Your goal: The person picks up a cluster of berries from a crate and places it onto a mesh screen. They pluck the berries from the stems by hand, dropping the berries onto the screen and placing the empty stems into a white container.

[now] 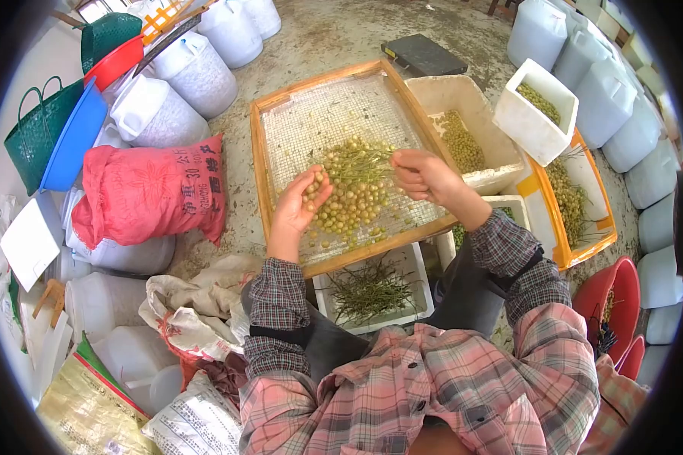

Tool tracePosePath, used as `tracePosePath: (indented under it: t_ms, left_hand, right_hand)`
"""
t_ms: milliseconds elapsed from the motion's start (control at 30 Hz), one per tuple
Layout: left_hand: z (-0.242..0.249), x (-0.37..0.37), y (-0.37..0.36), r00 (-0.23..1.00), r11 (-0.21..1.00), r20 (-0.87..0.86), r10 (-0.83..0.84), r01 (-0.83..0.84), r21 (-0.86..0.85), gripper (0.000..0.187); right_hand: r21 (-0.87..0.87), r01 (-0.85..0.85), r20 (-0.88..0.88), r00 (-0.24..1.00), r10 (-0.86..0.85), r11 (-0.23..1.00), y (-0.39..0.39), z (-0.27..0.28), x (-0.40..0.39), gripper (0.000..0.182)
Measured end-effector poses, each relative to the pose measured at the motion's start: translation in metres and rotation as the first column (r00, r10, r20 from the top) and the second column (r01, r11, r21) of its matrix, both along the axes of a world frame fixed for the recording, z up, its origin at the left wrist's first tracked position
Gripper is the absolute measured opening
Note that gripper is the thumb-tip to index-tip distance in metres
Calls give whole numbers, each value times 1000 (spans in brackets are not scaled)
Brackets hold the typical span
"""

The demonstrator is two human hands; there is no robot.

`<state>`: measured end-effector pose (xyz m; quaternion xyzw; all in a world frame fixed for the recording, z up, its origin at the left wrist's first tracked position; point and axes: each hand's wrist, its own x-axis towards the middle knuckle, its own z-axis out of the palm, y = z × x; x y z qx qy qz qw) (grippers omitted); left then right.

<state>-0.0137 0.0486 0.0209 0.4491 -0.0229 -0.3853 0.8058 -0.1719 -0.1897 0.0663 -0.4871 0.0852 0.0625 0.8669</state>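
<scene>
A wood-framed mesh screen (322, 125) lies in front of me with a heap of small round yellow-green fruits (349, 205) on it. My left hand (302, 201) curls its fingers at the heap's left side, with a few fruits against them. On the other side my right hand (426, 178) is closed in a pinch on the ends of thin green stems (368, 165), which stretch left over the fruits. Under the screen's near edge, a white foam box (425, 292) contains loose green stems (372, 292).
To the right stand a foam box (489, 98) of fruits, a smaller white box (561, 144) and a yellow-edged crate (605, 241) with fruit bunches. A red sack (148, 189) sits at left near white jugs (197, 76). A dark flat case (425, 54) lies beyond the screen.
</scene>
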Motion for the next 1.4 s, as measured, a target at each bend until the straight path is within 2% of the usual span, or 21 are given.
tracePosePath:
  t_ms: [133,200,333,433,467,500,533,567,600,633,667,700,733,767,800,900,1000,1100,1200,1300,1400]
  left_hand:
    - [9,-5,1,992,998,-126,32,-39,-55,40]
    - [7,-5,3,984,992,-176,29,-50,-117,43]
    - [-5,-3,9,997,981,-38,-69,61,-186,49]
    - [-7,1,12,996,980,-10,-94,91,-180,52]
    - [-7,2,13,996,985,-21,-82,78,-151,52]
    - [-4,1,13,997,990,-34,-69,64,-122,52]
    - [-1,-1,14,998,996,-7,-66,66,-53,50]
    - [3,-1,15,998,998,19,-67,66,18,49]
    - [8,-3,15,997,994,45,-70,65,89,47]
    - [15,-8,14,984,968,137,-114,79,238,44]
    - [21,-14,12,960,921,220,-173,78,382,42]
    - [25,-17,11,924,855,295,-242,59,515,39]
    - [15,-16,14,799,800,508,-322,-56,597,36]
    - [2,-15,18,617,745,670,-413,-194,638,33]
    - [-6,-15,22,394,694,765,-509,-338,635,30]
    - [3,-25,23,396,535,635,-663,-342,772,26]
    - [-17,-17,29,536,643,649,-539,-236,729,26]
    - [-16,-27,38,471,554,550,-690,-147,820,25]
    - [-33,-41,40,483,656,563,-671,32,754,26]
    - [-28,-44,32,638,641,463,-615,62,765,27]
    - [-9,-32,30,403,504,518,-755,-151,851,28]
  right_hand:
    - [1,65,18,998,-65,998,-11,8,-13,22]
    - [-79,120,0,993,-120,990,-13,15,-21,21]
    - [-206,187,15,982,-188,960,-17,25,-32,21]
    - [-478,114,135,989,-56,871,-12,20,-41,19]
    - [-549,2,89,994,57,836,-6,19,-47,16]
    - [-668,-60,99,981,169,742,8,18,-55,13]
    - [-705,-141,95,953,289,695,22,10,-60,13]
    - [-804,-178,65,922,382,567,39,1,-68,14]
    - [-871,-124,139,867,479,476,54,-30,-74,15]
    - [-877,-232,29,848,529,420,70,-47,-84,21]
    - [-869,-425,-236,805,544,252,82,-51,-94,27]
    - [-928,-308,-152,826,542,209,89,-62,-98,28]
    - [-969,-183,-65,835,546,164,96,-76,-97,30]
    - [-991,-52,24,832,555,120,99,-89,-96,32]
    - [-958,-176,-36,855,517,225,98,-75,-81,33]
    - [-981,2,62,951,304,194,101,-57,-31,29]
    - [-991,109,128,950,284,82,111,-72,6,20]
    - [-991,131,121,902,414,4,113,-101,31,18]
    - [-992,26,66,946,319,127,112,-97,35,15]
    - [-843,31,115,986,122,537,108,-95,34,13]
    - [-880,-29,120,952,282,474,105,-66,5,15]
